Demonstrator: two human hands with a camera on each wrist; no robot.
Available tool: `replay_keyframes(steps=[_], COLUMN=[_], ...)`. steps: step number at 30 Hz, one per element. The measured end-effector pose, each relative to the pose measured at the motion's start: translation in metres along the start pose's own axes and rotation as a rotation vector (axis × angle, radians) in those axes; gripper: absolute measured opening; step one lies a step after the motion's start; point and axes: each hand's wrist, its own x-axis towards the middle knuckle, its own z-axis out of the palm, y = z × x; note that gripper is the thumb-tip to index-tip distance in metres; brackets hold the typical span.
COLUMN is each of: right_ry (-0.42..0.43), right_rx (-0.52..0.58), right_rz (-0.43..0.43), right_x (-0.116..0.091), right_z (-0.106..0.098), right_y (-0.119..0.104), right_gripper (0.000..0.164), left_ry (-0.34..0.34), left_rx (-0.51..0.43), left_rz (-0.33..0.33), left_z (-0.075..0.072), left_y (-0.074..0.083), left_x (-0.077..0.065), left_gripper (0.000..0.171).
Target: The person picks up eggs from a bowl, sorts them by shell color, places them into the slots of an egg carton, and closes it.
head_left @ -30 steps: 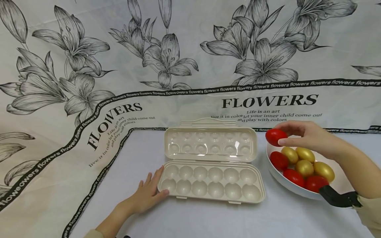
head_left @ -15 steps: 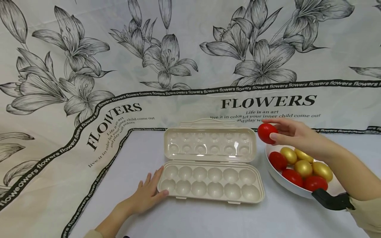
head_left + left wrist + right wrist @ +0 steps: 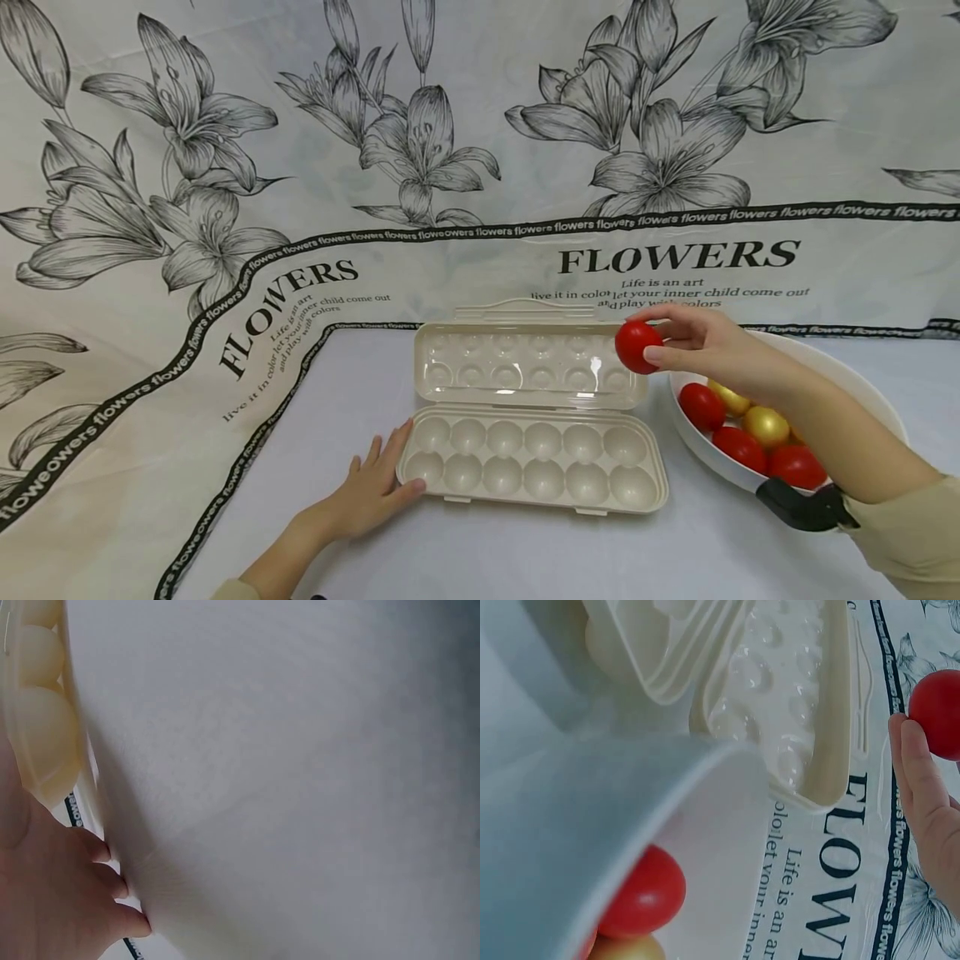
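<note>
A red egg [image 3: 637, 347] is pinched between the thumb and fingers of my right hand [image 3: 701, 337], held up in front of the right end of the raised lid. The same red egg [image 3: 939, 714] shows at the right edge of the right wrist view. A cream egg carton [image 3: 531, 458] lies open on the table, its two rows of cups bare and its lid [image 3: 525, 364] tipped back behind. My left hand [image 3: 371, 492] rests at the carton's left end with fingers spread, the thumb at the near corner; in the left wrist view the left hand [image 3: 52, 885] lies beside the carton's edge.
To the right stands a white bowl [image 3: 877, 400] holding red eggs [image 3: 738, 448] and gold eggs [image 3: 767, 427], partly hidden under my right forearm. A white cloth [image 3: 465, 558] covers the table. A flower-printed curtain [image 3: 480, 275] hangs behind. A black strap [image 3: 798, 504] circles my right wrist.
My right hand has carried the red egg leftward from over the bowl to the right end of the carton lid. My left hand and the carton have stayed in place.
</note>
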Motion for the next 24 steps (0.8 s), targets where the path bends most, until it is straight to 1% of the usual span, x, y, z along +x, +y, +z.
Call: replay_keyframes(steps=[7,13,24], right_ry=[-0.052,-0.069,-0.084], right_rx=[0.077,0.11,0.153], right_rz=[-0.002,0.002,-0.013], right_x=[0.009,0.017,0.036], right_z=[0.013,0.021,0.039], right_y=[-0.006,-0.01,-0.013], right_gripper=[0.044,0.043,0.042], left_ry=[-0.008,-0.011,-0.007], left_rx=[0.006,0.004,0.007], left_rz=[0.004,0.014,0.007], left_z=[-0.002,-0.004,-0.001], left_y=[0.001,0.002,-0.001], left_x=[0.0,0.001,0.001], left_gripper=[0.081,0.082,0.082])
